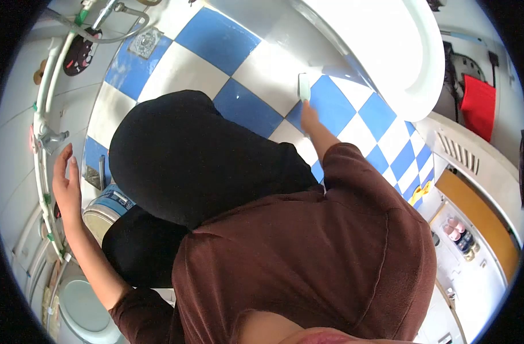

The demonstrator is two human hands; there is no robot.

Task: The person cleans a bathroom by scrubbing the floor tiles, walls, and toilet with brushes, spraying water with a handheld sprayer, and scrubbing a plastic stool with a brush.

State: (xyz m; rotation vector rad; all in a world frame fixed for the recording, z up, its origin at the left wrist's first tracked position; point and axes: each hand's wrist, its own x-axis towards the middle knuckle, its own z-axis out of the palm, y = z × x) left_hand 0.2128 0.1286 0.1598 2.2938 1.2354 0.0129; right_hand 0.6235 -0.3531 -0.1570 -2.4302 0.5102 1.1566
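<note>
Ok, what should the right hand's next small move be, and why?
Probably a short sweep of the pale, flat, rectangular tool over the blue square floor tile. The right hand, though blurred, appears to grip the tool, whose head sits by that tile's edge, and most of the tile shows uncovered. Whether the head touches the floor is unclear.

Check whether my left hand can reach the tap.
Probably yes: your left hand looks empty, fingertips near the tap in this view, nothing visible between them, though depth is hard to judge.
</note>
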